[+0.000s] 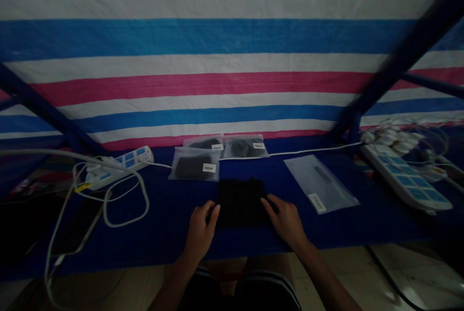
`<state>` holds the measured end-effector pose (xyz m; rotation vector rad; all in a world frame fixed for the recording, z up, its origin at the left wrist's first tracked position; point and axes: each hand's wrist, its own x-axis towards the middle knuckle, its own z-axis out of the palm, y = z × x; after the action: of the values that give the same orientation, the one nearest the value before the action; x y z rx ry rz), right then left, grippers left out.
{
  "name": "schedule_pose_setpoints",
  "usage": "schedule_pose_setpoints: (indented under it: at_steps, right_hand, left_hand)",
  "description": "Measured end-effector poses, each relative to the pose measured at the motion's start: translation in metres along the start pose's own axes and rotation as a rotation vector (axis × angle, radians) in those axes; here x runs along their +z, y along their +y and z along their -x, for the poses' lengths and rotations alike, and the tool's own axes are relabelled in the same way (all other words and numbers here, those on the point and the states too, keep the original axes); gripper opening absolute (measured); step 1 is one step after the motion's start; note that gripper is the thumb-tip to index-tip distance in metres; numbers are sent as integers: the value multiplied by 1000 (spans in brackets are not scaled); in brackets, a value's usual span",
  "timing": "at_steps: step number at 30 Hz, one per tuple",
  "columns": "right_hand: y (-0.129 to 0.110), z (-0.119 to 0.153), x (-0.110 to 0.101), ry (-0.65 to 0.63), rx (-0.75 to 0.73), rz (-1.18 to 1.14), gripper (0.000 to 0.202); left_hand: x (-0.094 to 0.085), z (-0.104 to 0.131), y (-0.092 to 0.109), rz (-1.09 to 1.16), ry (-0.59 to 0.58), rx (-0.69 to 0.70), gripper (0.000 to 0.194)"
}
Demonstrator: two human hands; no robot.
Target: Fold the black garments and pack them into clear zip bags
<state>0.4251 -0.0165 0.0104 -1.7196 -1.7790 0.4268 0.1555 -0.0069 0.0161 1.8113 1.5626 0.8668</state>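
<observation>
A folded black cloth [242,203] lies flat on the blue table surface, right in front of me. At its left edge is my left hand [201,226], thumb and fingers closed on the fabric. My right hand [284,216] pinches the cloth's right edge in the same way. Beyond the cloth lie frosted bags with dark contents and white labels: a front one [194,166], one behind it [205,143] and one to the right [246,146]. A flat frosted bag [321,183] with a white label rests right of the cloth.
A white power strip [125,163] with looping white cables stands at the left, near a dark flat device [78,226]. Another long power strip [409,178] with plugs is at the right. Blue frame bars [395,66] slant before a striped sheet [217,35].
</observation>
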Motion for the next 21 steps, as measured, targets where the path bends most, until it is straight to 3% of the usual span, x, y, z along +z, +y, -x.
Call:
schedule_pose_setpoints:
  at_steps: [11,21]
  right_hand:
    - [1,-12,5,5,81,79,49]
    - [-4,-19,8,-5,200,199,36]
  left_hand:
    - [-6,-18,6,0,-130,-70,34]
    - [-1,-38,11,-342,-129,-57,35]
